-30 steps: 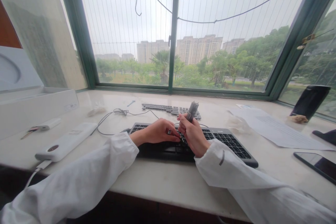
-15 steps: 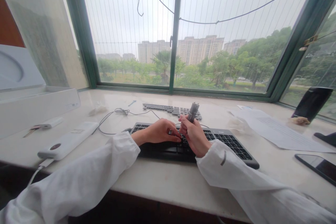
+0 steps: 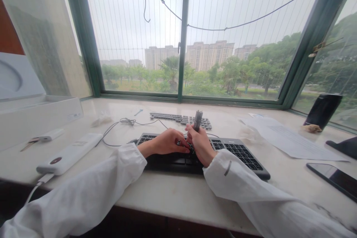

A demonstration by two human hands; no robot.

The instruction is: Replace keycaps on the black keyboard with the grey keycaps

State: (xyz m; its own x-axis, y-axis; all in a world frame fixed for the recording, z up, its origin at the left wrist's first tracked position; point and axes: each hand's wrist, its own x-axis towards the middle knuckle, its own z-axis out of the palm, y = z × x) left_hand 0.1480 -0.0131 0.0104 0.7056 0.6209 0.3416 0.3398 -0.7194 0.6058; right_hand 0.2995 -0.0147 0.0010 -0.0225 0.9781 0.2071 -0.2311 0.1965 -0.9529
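keyboard (image 3: 240, 152) of black plastic, wide and low, lies under both bare hands. the right hand (image 3: 200, 143) is closed round a slim dark grey stick-like tool (image 3: 198, 119), which has tipped slightly more upright within the last second; the left hand (image 3: 170, 141) has stayed just beside it, half curled, thumb and forefinger close together, so the work seems to remain on that one patch. i cannot tell whether those fingertips pinch anything. beyond the hands, small dark grey keycaps (image 3: 170, 116) sit in rows, with a thin black looped cable (image 3: 127, 121) to their left. a white oblong power bank (image 3: 71, 152) lies left of the left hand, white printed paper (image 3: 290, 139) right of the right; only the hands themselves obstruct, covering the keyboard's middle.
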